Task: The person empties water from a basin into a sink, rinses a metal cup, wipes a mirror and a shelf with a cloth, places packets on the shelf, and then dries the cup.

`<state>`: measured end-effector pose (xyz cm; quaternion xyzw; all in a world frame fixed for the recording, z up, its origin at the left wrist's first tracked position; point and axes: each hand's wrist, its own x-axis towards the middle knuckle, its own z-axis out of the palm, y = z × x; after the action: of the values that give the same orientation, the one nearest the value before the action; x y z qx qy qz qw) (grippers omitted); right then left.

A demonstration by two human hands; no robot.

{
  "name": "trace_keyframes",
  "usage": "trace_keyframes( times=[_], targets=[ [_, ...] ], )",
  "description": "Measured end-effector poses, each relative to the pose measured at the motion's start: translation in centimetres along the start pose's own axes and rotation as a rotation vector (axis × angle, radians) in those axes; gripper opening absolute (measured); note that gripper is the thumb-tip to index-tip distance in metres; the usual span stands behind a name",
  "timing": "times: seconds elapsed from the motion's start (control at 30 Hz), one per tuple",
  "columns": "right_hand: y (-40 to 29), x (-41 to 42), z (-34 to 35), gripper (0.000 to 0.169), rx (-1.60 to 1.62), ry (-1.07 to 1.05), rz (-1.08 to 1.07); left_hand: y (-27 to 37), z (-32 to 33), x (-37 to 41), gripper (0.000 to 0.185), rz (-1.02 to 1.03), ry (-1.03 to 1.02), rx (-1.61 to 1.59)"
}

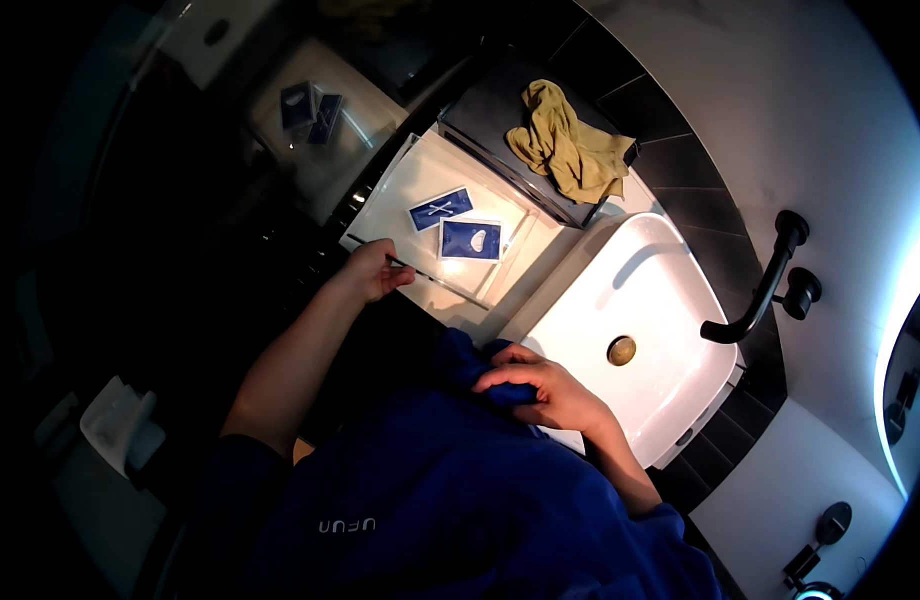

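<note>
My left hand [377, 271] grips the near edge of a clear plastic tray [385, 196], with the thumb and fingers on either side of its dark-looking rim. Two flat blue-and-white packets lie inside: one with crossed cotton swabs [439, 208] pictured on it, the other with a pale rounded shape [471, 239]. In front of my torso, my right hand [553, 386] is closed around a bunched dark blue cloth [460, 358], beside the basin's near left corner. Part of the cloth is hidden under the fingers and merges with my blue shirt.
A white vessel basin [655, 292] with a round drain [621, 350] stands right of the tray. Over it reaches a black wall-mounted faucet [752, 300]. A crumpled yellow cloth [568, 142] lies on a dark box [490, 112] behind the tray. Dark glossy glass at left mirrors the packets.
</note>
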<state>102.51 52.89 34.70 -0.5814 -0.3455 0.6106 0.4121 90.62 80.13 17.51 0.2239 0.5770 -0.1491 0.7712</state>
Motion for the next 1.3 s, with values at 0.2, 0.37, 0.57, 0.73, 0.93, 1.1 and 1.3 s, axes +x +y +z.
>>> trace_keyframes(
  times=[0.2,0.37,0.57,0.73,0.93,1.1,1.3],
  targets=[
    [0.6,0.3,-0.8,0.05,0.007,-0.017,-0.005,-0.6,4.4,0.1,0.026,-0.062,0.004,0.059],
    [1.1,0.7,-1.0,0.05,0.021,-0.01,-0.016,-0.8,4.4,0.4,0.027,-0.069,0.018,0.044],
    [1.2,1.5,-1.4,0.05,0.064,-0.041,0.007,-0.3,4.0,4.2,0.03,-0.024,-0.113,-0.022],
    [1.7,2.2,-1.3,0.049,0.018,-0.02,-0.072,1.6,7.8,5.5,0.029,0.138,-0.222,-0.123],
    [0.6,2.6,-1.5,0.046,0.162,0.088,-0.044,4.8,12.7,1.3,0.033,0.36,-0.408,0.05],
    [-2.8,5.8,-3.7,0.05,0.336,0.482,-0.318,1.0,8.0,-6.0,0.057,-0.009,-0.856,0.08],
    [0.7,12.0,-15.6,0.061,-0.541,1.101,0.06,-1.2,-2.8,-5.0,0.062,0.231,-0.75,0.038]
  ],
)
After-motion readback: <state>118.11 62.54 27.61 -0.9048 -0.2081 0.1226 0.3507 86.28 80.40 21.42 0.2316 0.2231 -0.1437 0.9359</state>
